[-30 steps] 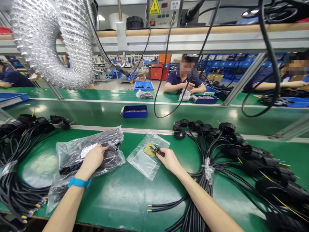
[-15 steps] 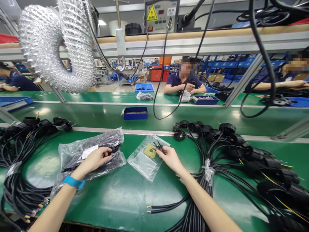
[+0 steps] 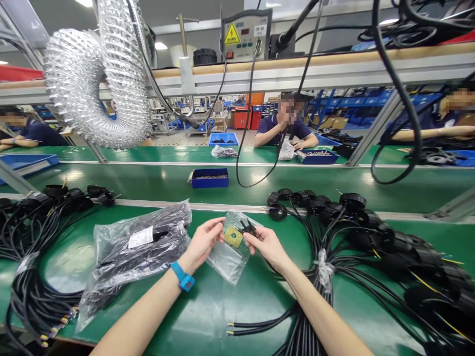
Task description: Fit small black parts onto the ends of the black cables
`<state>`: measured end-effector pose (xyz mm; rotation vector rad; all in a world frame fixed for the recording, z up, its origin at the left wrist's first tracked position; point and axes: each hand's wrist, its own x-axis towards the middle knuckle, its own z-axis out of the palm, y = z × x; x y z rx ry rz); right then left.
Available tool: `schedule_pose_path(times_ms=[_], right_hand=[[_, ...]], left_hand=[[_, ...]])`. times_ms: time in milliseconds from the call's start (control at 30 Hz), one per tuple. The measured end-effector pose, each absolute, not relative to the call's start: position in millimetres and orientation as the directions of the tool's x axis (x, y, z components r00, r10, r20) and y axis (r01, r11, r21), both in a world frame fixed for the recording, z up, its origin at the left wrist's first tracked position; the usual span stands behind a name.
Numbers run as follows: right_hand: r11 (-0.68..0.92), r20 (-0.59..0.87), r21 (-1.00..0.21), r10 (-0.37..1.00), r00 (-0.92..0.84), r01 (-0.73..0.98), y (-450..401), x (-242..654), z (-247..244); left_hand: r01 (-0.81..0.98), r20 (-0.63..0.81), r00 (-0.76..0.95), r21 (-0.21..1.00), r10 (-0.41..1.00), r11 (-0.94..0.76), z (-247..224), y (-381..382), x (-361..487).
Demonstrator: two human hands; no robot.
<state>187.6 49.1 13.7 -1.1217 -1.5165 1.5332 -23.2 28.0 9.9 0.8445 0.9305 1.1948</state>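
My right hand [image 3: 266, 245] is closed on several small black forked parts [image 3: 247, 226], which stick out past the fingertips above a clear zip bag [image 3: 227, 264]. A square yellow piece with a round hole [image 3: 233, 237] shows at the bag, between my two hands. Close to its left side is my left hand [image 3: 204, 243], fingers half bent and apart, with nothing visible in them. A blue band is on that wrist. Left of it lies a large clear plastic bag [image 3: 159, 257] of black parts with a white label [image 3: 141, 237].
Bundled black cables [image 3: 322, 267] with round black housings [image 3: 352, 200] lie on the right; another cable bundle [image 3: 27, 277] lies on the left. A blue box [image 3: 210, 181] of small parts stands ahead. A silver duct [image 3: 67, 84] and looped cables hang overhead. Co-workers sit opposite.
My left hand has left the large bag and moved right, beside the yellow piece. My right hand stays near the zip bag, still holding black parts. The co-worker opposite has raised a hand.
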Motion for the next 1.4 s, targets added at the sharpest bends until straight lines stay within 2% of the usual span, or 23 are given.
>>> schedule_pose_path(times_ms=[33, 100, 167, 233, 333, 433, 533, 633, 800, 967, 1033, 1133, 1200, 1267, 1400], right_hand=[[-0.064, -0.098, -0.993, 0.917, -0.387, 0.101, 48, 188, 14], [-0.039, -0.081, -0.992, 0.925, -0.372, 0.119, 47, 187, 14], [-0.027, -0.073, -0.991, 0.933, -0.352, 0.134, 46, 186, 13], [-0.028, -0.075, -0.99, 0.936, -0.343, 0.14, 45, 185, 12], [-0.01, -0.065, -0.987, 0.938, -0.34, 0.16, 45, 183, 13], [0.057, -0.012, -0.98, 0.939, -0.342, 0.192, 45, 183, 12], [0.129, 0.038, -0.966, 0.929, -0.369, 0.226, 44, 184, 11], [0.149, 0.041, -0.961, 0.909, -0.416, 0.232, 43, 184, 11], [0.151, 0.045, -0.967, 0.895, -0.445, 0.205, 44, 185, 10], [0.226, 0.084, -0.921, 0.91, -0.406, 0.316, 42, 185, 10], [0.284, 0.117, -0.884, 0.903, -0.413, 0.371, 41, 184, 12], [0.32, 0.132, -0.863, 0.889, -0.438, 0.391, 39, 183, 16], [0.301, 0.109, -0.875, 0.886, -0.451, 0.379, 38, 183, 17], [0.254, 0.069, -0.903, 0.882, -0.467, 0.346, 39, 184, 17], [0.128, 0.0, -0.963, 0.879, -0.477, 0.236, 41, 186, 15]], left_hand=[[-0.522, -0.2, 0.167, 0.812, 0.965, 0.259, 1, 32, -14], [-0.674, -0.247, 0.248, 0.651, 0.937, 0.35, -12, 36, -3], [-0.718, -0.246, 0.284, 0.585, 0.927, 0.376, -18, 36, 1], [-0.722, -0.23, 0.296, 0.581, 0.927, 0.375, -18, 33, 2], [-0.705, -0.206, 0.297, 0.612, 0.932, 0.36, -14, 30, 2], [-0.63, -0.182, 0.254, 0.714, 0.95, 0.305, -11, 30, 2], [-0.41, -0.114, 0.161, 0.896, 0.98, 0.171, -8, 29, 0], [-0.222, -0.041, 0.115, 0.973, 0.993, 0.066, -4, 25, 1], [-0.136, -0.003, 0.155, 0.99, 0.988, 0.024, 1, 20, -1], [-0.074, 0.045, 0.231, 0.997, 0.972, -0.029, -3, 22, -9], [-0.114, 0.035, 0.205, 0.993, 0.978, -0.012, -7, 23, -10], [-0.274, -0.082, 0.162, 0.953, 0.983, 0.125, -10, 23, -8], [-0.306, -0.147, 0.124, 0.935, 0.981, 0.179, -11, 21, -6], [-0.274, -0.15, 0.098, 0.946, 0.984, 0.171, -9, 20, -6], [-0.127, 0.009, 0.135, 0.992, 0.991, 0.008, -4, 17, -6]])
